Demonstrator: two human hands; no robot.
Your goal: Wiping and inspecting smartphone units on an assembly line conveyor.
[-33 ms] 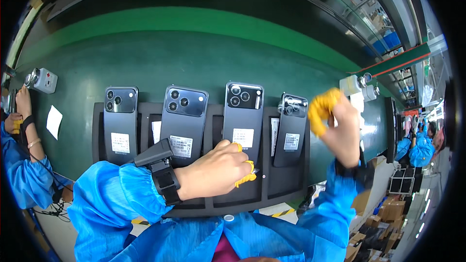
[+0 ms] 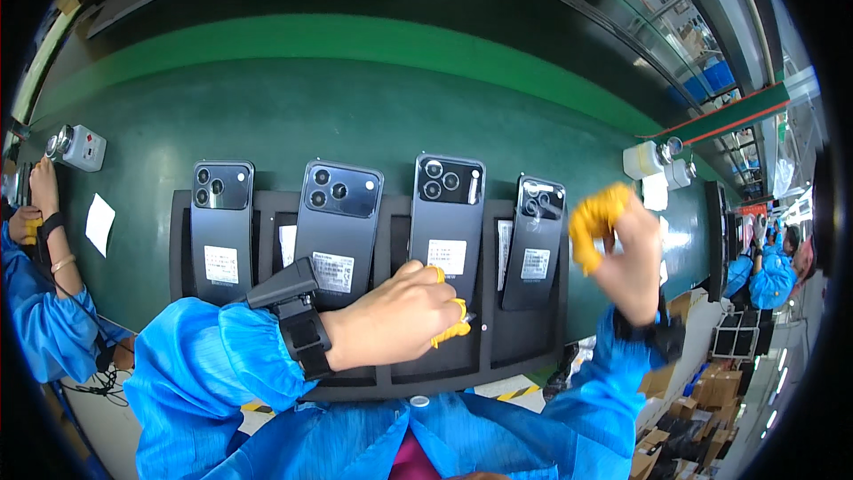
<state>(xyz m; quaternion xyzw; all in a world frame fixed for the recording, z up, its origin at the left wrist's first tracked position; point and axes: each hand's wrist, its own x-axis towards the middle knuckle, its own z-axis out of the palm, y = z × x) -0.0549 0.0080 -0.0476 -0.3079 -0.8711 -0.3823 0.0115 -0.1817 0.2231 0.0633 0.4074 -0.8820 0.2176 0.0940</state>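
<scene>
My left hand (image 2: 400, 316) is closed over the lower end of the third phone from the left (image 2: 449, 204). A small dark tip shows at its yellow-covered fingertips; I cannot make out what it is. Raised right of the tray, my right hand (image 2: 629, 253) has its yellow-covered fingers curled into a ring, and anything pinched there is too small to see. Beside it lies the rightmost phone (image 2: 533, 240), tilted slightly. Further left are the second phone (image 2: 336, 231) and the leftmost phone (image 2: 222, 224). All lie back up, with white labels, across a black slotted tray (image 2: 484, 351).
The green bench (image 2: 311, 98) carries white bottles (image 2: 641, 160) at right and another bottle (image 2: 84, 149) at left. White paper (image 2: 100, 224) lies by a co-worker's arm (image 2: 55, 231). Cardboard boxes (image 2: 715, 387) sit lower right; another person (image 2: 771, 271) is far right.
My right hand has moved slightly down and to the right, still curled. My left hand stays at the third phone; the whole view has shifted very slightly.
</scene>
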